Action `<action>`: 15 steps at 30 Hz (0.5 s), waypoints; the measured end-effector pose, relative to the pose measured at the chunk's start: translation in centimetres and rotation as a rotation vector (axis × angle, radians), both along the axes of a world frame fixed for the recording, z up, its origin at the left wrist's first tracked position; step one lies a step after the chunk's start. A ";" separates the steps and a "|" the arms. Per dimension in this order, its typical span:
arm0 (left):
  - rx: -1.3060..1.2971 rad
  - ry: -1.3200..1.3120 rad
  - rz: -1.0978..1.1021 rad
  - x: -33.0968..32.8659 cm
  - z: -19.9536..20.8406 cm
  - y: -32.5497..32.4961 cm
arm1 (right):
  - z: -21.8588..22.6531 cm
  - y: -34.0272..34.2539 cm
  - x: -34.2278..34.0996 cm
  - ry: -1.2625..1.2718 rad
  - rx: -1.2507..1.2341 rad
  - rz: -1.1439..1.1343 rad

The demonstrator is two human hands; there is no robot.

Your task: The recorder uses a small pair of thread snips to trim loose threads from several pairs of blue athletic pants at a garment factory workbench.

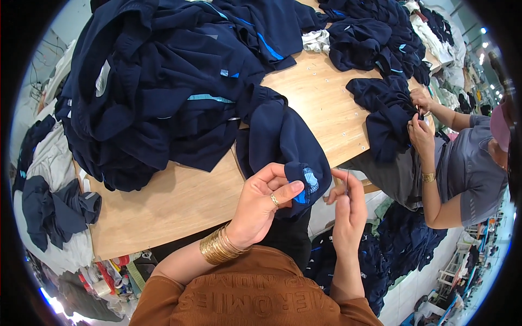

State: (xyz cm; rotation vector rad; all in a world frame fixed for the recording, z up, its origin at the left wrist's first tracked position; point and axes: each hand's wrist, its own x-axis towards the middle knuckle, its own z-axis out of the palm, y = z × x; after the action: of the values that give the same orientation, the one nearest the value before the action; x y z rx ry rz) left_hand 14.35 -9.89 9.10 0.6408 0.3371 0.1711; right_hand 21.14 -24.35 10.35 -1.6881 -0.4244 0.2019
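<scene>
My left hand [260, 204], wearing a ring and gold bangles, is closed on the edge of a navy garment [293, 142]. Its thumb presses beside a light blue patch [310, 180] with bright blue below it. The rest of this garment runs up over the table edge to the pile. Just right of the patch, apart from the cloth, my right hand [349, 212] pinches a thin, dark, needle-like tool [347, 182] that stands nearly upright. The exact kind of tool is too small to make out.
A big heap of navy garments [157, 81] covers the left of the wooden table [157, 217]. To the right, a co-worker [478, 163] handles another navy garment [389, 119]. More dark clothes [402, 244] lie low at right. White and grey cloth [54, 217] hangs at far left.
</scene>
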 end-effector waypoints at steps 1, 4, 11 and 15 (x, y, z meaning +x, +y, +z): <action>0.012 0.004 0.009 0.0 0.1 -0.1 | -0.2 -0.4 -0.2 -0.130 0.000 0.001; 0.038 -0.002 0.027 0.0 0.3 -0.6 | 0.7 -0.8 -1.5 -0.216 -0.274 0.038; 0.097 -0.015 0.048 0.1 0.2 -1.4 | 0.5 -0.2 -1.5 -0.450 -0.433 -0.017; 0.119 -0.005 0.056 0.1 0.1 -1.7 | 0.5 -0.2 -1.4 -0.530 -0.456 -0.025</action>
State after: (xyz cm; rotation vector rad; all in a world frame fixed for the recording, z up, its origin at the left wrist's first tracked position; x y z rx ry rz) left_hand 14.42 -11.55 9.18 0.7488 0.3424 0.2474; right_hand 19.70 -24.59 10.88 -2.1963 -0.7940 -0.1915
